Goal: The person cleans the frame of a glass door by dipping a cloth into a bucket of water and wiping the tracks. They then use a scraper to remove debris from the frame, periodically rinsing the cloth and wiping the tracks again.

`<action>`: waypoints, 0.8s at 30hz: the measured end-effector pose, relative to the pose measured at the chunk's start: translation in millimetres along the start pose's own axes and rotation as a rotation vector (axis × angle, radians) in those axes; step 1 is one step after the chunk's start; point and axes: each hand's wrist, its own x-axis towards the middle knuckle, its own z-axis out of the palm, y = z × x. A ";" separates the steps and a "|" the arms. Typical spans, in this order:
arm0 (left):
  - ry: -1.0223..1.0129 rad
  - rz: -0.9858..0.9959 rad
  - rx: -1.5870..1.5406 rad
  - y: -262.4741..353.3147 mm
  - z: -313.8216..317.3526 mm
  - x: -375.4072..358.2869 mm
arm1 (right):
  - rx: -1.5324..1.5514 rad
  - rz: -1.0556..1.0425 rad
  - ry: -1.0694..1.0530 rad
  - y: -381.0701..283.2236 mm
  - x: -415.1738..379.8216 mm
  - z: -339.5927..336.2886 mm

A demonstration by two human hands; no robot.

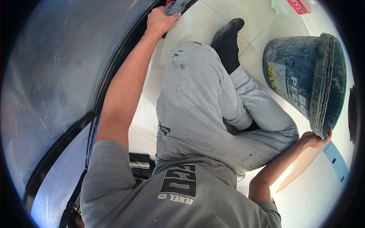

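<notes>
At the upper left, my left hand [162, 19] is closed around a bunched grey cloth [175, 7], close to the black edge of a large dark panel [64, 57]. A bit of red shows beside the cloth. On the right, my right hand [316, 140] grips the rim of a dirty dark green bucket [292, 68]. The bucket is tilted on its side, its mouth facing right; its inside is hidden. Printed lettering and a yellow patch mark the bucket's wall.
My crossed legs in grey trousers [197, 98] lie between the hands, with a black-socked foot [227, 43] on the tiled floor [201, 26]. A clear bottle with a red label [298, 5] is at the top right. A light blue strip [334, 161] lies below the bucket.
</notes>
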 end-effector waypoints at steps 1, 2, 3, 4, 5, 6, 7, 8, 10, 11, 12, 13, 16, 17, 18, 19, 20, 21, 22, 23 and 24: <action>0.031 -0.019 0.006 -0.6 7.3 1.5 | -0.037 -0.035 -0.002 -0.6 -0.6 0.8; 0.063 -0.037 0.012 -1.8 12.5 4.3 | -0.031 -0.052 -0.020 2.1 1.6 -0.5; 0.071 -0.008 0.028 -3.7 14.9 9.0 | -0.026 -0.037 -0.014 2.9 1.8 -1.1; 0.077 0.023 0.044 -1.3 15.0 11.7 | -0.024 -0.024 -0.007 0.0 1.1 0.5; 0.084 0.057 0.059 1.3 16.2 12.5 | -0.022 -0.010 0.003 -1.0 1.3 1.1; 0.034 0.047 0.067 2.8 16.7 12.5 | -0.016 -0.006 0.004 0.4 2.5 0.4; -0.015 0.037 0.075 14.7 5.9 6.6 | -0.010 -0.001 0.006 2.2 3.3 -0.6; -0.063 0.026 0.085 21.6 -1.1 3.5 | -0.002 0.005 0.007 3.2 3.2 -0.7; -0.173 0.120 0.106 17.9 -6.6 7.0 | -0.010 0.005 -0.006 0.2 2.7 -0.4; -0.227 0.167 0.117 12.7 -9.9 11.0 | -0.012 0.005 -0.012 -2.4 2.4 1.0; -0.221 0.207 0.177 2.1 -8.1 16.8 | 0.001 0.023 -0.007 -5.7 1.1 3.6; -0.217 0.250 0.236 -13.9 -1.0 23.8 | 0.011 0.040 0.001 -10.4 -1.2 6.2; -0.229 0.260 0.274 -22.6 -4.5 26.2 | 0.056 0.064 0.011 -16.9 -3.0 9.6; -0.236 0.240 0.264 -19.1 -6.4 24.1 | 0.076 0.068 0.009 -16.5 -2.6 9.9; -0.225 0.222 0.270 -14.8 -6.7 21.8 | 0.037 0.039 -0.001 -10.0 -0.7 6.1; -0.223 0.227 0.280 -11.9 -6.8 21.2 | 0.018 0.031 0.000 -11.6 -1.1 6.4; -0.219 0.232 0.291 -9.1 -7.7 20.9 | -0.001 0.024 0.001 -14.2 -2.1 7.5; -0.217 0.238 0.302 -6.6 -8.3 20.4 | -0.019 0.017 0.003 -16.9 -3.2 8.9; -0.209 0.288 0.335 -5.0 -7.7 22.1 | -0.007 0.031 0.005 -18.0 -3.8 10.0; -0.202 0.290 0.338 -4.4 -6.8 22.0 | 0.006 0.035 0.002 -17.1 -3.5 9.7; -0.195 0.293 0.340 -3.6 -5.5 22.1 | 0.019 0.038 -0.001 -15.9 -2.7 9.1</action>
